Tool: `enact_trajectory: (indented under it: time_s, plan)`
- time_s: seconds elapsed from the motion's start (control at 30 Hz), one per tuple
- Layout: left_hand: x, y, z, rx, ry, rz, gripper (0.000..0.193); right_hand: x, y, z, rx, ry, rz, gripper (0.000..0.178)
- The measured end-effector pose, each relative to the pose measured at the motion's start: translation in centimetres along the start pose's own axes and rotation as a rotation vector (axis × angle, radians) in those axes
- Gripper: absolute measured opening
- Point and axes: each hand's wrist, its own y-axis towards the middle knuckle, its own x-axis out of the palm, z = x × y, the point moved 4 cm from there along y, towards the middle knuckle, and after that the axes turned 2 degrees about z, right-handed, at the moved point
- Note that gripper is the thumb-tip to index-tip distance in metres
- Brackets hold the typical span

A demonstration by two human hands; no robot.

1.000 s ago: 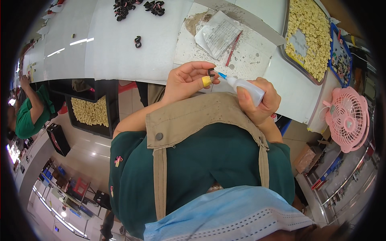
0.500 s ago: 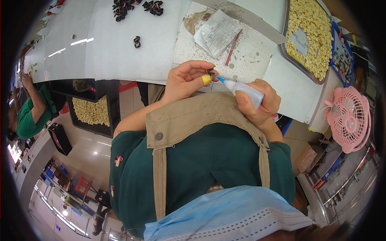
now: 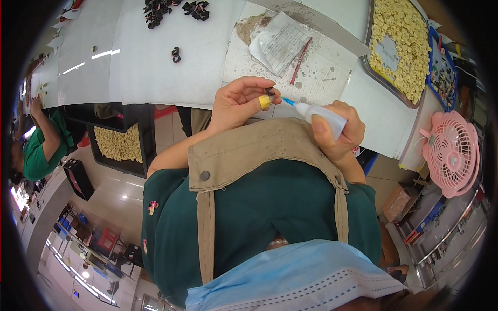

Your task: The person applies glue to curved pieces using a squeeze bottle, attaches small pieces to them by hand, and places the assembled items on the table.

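My left hand (image 3: 239, 102) pinches a small black piece (image 3: 269, 91) between thumb and fingertips, above the table's near edge. Yellow tape wraps the thumb tip. My right hand (image 3: 340, 128) is closed around a translucent white squeeze bottle (image 3: 324, 117) with a blue nozzle. The bottle lies tilted, its thin tip pointing left at the black piece, a small gap apart. Fingers partly hide the piece, so its full shape does not show. On the white table top, a similar black piece (image 3: 176, 55) lies alone, and a heap of black pieces (image 3: 157, 11) sits farther back.
A stained white board (image 3: 321, 78) carries a paper sheet (image 3: 280, 44) and a red stick (image 3: 301, 61). At right are a tray of pale yellow pieces (image 3: 402, 36), a blue tray (image 3: 441, 67) and a pink fan (image 3: 452, 153). Left, a black crate (image 3: 148, 140) stands below the table; a person (image 3: 49, 140) works beyond.
The right hand has drawn the bottle slightly right, so its tip now stands off from the black piece. My left hand has shifted slightly left, still pinching the piece.
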Motion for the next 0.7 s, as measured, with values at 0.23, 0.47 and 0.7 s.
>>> enact_trajectory:
  time_s: [0.23, 0.47, 0.7]
  plan:
    - [-0.4, 0.3, 0.1, 0.024, -0.008, 0.015, 0.028, -0.3, 1.2, 5.7, 0.328, 0.016, 0.187, 0.024]
    - [-0.7, 0.4, 0.5, 0.014, 0.002, 0.041, 0.028, -1.9, 3.3, 6.9, 0.260, -0.394, 0.078, 0.019]
    - [-0.3, 0.6, 0.4, 0.022, 0.000, 0.028, 0.029, -10.4, 9.0, 11.5, 0.136, -0.698, 0.196, 0.015]
